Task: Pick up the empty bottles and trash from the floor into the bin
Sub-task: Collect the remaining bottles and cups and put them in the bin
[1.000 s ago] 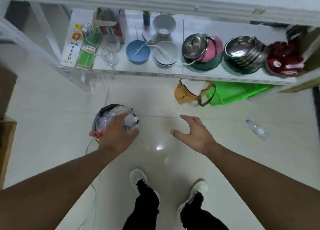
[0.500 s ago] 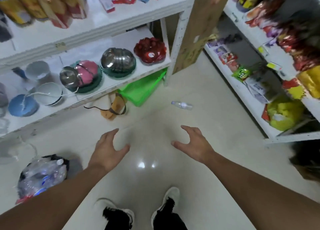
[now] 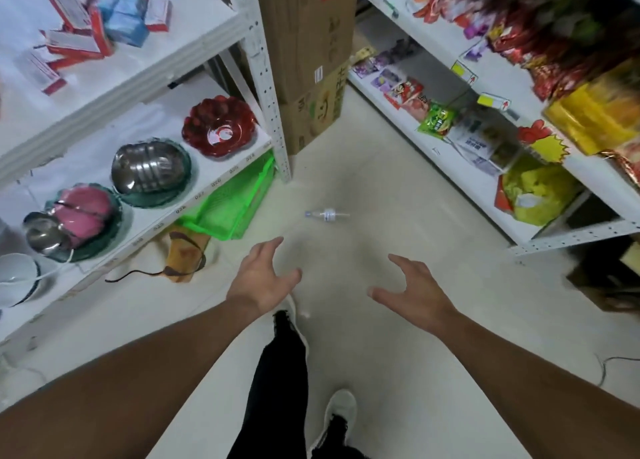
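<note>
Bottle: a clear plastic bottle (image 3: 327, 215) lies on its side on the floor (image 3: 398, 237), ahead of you between the two shelf units; its long axis runs left to right, cap end pointing left.
Your left hand (image 3: 262, 283): held over the floor short of the bottle, fingers spread and relaxed, holding nothing.
Your right hand (image 3: 412, 289): level with the left and apart from it, fingers loosely spread, holding nothing.
Left shelf (image 3: 221, 168): metal bowls and a red dish, with a green basket (image 3: 232, 209) under it, left of the bottle.
</note>
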Action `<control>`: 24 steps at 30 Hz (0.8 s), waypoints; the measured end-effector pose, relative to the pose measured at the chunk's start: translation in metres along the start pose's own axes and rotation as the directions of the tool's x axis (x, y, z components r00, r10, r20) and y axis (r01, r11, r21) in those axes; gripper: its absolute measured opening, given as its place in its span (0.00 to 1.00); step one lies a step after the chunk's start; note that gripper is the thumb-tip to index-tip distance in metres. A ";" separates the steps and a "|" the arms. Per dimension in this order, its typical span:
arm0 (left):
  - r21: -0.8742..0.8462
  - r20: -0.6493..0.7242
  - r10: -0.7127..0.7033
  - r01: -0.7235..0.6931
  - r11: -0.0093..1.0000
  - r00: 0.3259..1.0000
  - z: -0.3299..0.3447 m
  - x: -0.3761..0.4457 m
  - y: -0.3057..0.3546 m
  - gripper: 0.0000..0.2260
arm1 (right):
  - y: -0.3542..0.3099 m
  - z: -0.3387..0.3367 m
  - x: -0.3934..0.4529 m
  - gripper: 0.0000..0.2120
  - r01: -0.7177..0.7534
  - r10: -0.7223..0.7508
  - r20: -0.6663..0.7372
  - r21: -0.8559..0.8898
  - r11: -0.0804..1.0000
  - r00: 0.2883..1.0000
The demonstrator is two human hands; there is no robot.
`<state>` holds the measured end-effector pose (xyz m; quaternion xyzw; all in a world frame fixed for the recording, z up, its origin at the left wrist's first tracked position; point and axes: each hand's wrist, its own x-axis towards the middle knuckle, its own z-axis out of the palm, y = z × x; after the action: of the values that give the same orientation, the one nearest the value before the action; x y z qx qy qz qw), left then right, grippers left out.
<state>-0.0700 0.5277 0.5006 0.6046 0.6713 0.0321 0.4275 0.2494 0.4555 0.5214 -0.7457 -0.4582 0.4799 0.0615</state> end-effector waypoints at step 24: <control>0.391 0.161 0.008 -0.071 0.918 0.987 0.261 0.555 -0.141 0.46 | 0.124 0.130 0.618 0.51 0.090 -0.048 0.119 -0.386 0.918 0.992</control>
<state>0.0328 0.8322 -0.0411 0.6926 0.6159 -0.1430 0.3471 0.3002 0.7984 -0.0211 -0.6995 -0.5732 0.4158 -0.0960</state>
